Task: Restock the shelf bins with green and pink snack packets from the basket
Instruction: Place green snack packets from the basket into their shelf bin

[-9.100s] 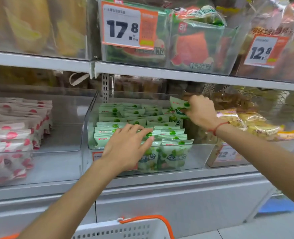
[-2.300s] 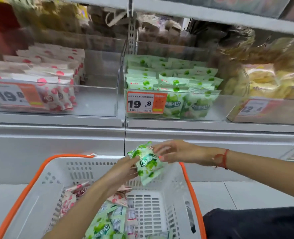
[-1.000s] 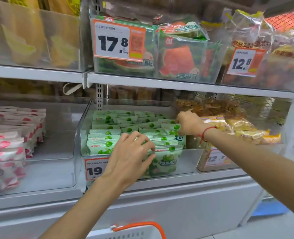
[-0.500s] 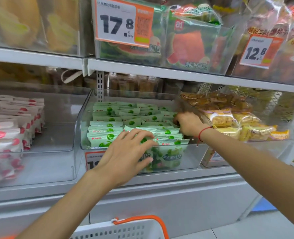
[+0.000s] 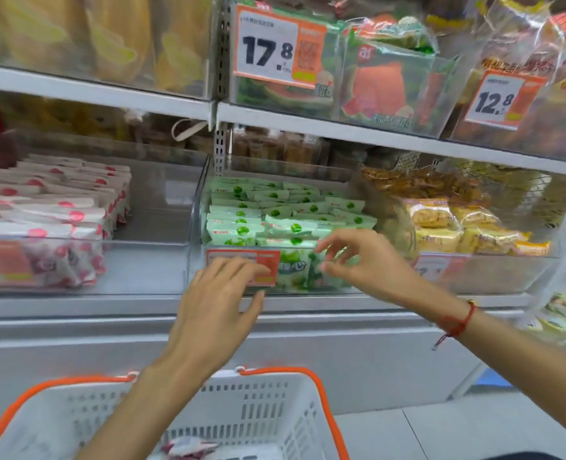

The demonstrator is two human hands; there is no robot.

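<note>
I have both hands out in front of the middle shelf bin [image 5: 197,227], and neither one holds anything. My left hand [image 5: 220,303] is spread with straight fingers just in front of the orange price tag [image 5: 243,265] on the bin's front wall; I cannot tell whether the fingertips touch it. My right hand [image 5: 364,260] hovers at the bin's front right corner, fingers loosely curled and apart, empty as far as I can see.

That middle bin looks well filled: the green packets [image 5: 275,224] stand in tidy rows from front to back, with little room left. I judge the green half of the job to be close to done.

The left bin [image 5: 162,207] is another matter. Its pink packets [image 5: 52,207] fill only the left part, and the right portion is bare down to the floor of the bin. That is where the remaining work lies.

Below my arms the white basket [image 5: 275,403] with its orange rim sits close to the shelf. Only a little of its inside shows, and there I see at least one pink and white packet [image 5: 188,448] at the bottom; how many more are left I cannot tell from here.
</note>
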